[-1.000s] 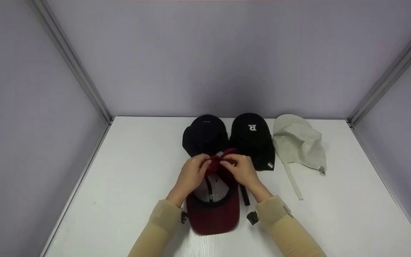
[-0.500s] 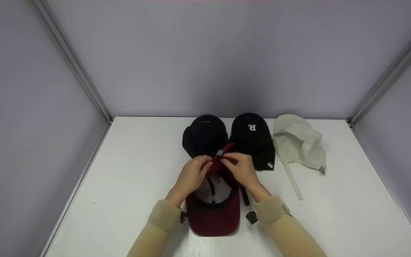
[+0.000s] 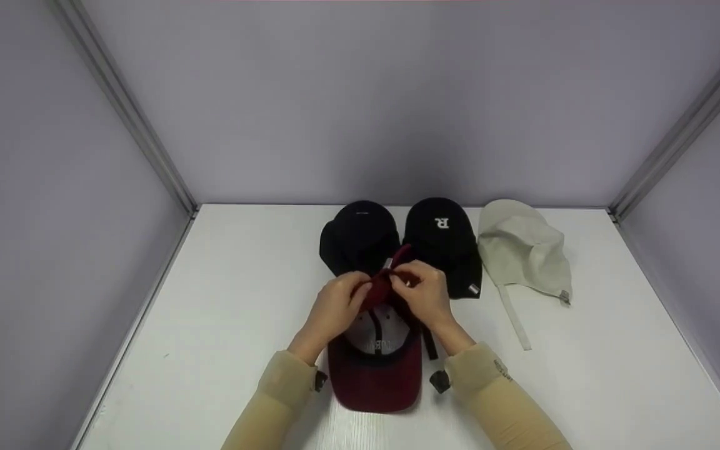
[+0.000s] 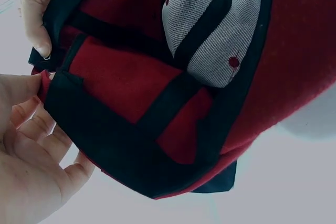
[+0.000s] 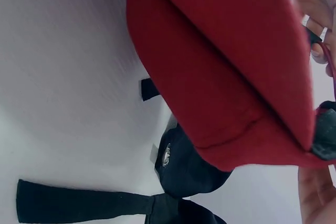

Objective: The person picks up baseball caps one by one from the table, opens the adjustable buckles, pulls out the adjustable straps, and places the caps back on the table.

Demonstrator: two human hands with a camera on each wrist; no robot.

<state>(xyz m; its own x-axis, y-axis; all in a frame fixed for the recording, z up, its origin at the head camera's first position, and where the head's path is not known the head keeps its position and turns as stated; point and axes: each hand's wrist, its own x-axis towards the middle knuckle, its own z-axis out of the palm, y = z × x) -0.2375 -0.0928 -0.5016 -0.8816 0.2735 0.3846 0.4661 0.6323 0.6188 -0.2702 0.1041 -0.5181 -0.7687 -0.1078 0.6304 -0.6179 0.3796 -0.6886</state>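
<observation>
A dark red baseball cap [image 3: 375,390] lies with its inside facing up and its brim towards me in the head view. Both hands are at its rear opening. My left hand [image 3: 332,305] pinches the left side of the rear edge between thumb and fingers. My right hand [image 3: 426,295] pinches the red cap strap [image 3: 401,254] close beside it, by a small silvery buckle [image 3: 388,263]. Dark binding and a pale mesh lining [image 4: 210,30] show inside the cap in the left wrist view. Red outer cloth [image 5: 226,72] fills much of the right wrist view.
Beyond the hands, a dark cap [image 3: 361,234], a black cap with a white letter R [image 3: 440,247] and a cream cap [image 3: 519,247] lie in a row on the white table [image 3: 241,281]. The cream cap's strap [image 3: 514,317] trails towards me. Grey panels [image 3: 360,100] enclose the table.
The red strap end has risen further beyond the fingers. My right hand has shifted slightly up and away, while my left hand stays nearly still. The red cap has moved a little right.
</observation>
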